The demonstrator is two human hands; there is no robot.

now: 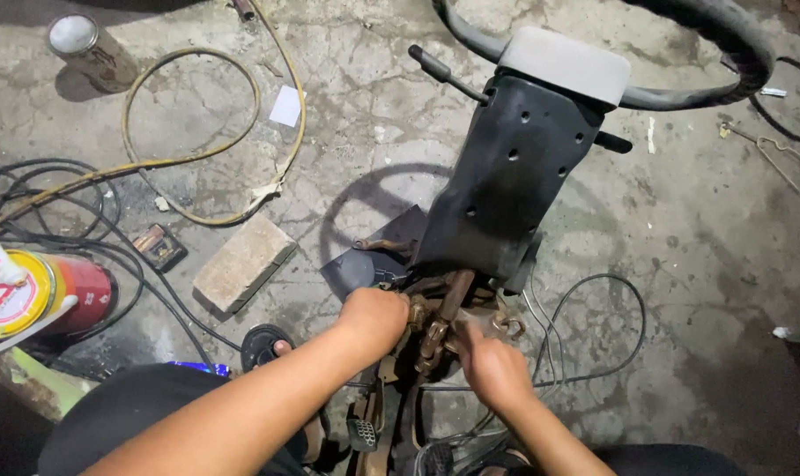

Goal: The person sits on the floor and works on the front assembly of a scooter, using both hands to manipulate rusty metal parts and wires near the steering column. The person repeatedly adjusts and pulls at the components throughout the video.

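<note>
A steering column assembly in a black shroud stands on the concrete floor, with the steering wheel at the top of the view. At its lower end sits a rusty universal joint and shaft. My left hand is closed on the left side of that rusty joint. My right hand rests on the joint's right side, fingers curled against the metal; whether it holds a tool is hidden. Pedals show below, between my knees.
A brick lies left of the column. A yellow hose and black cables loop at the left, beside a red and yellow can and a small tin. Thin wires trail right.
</note>
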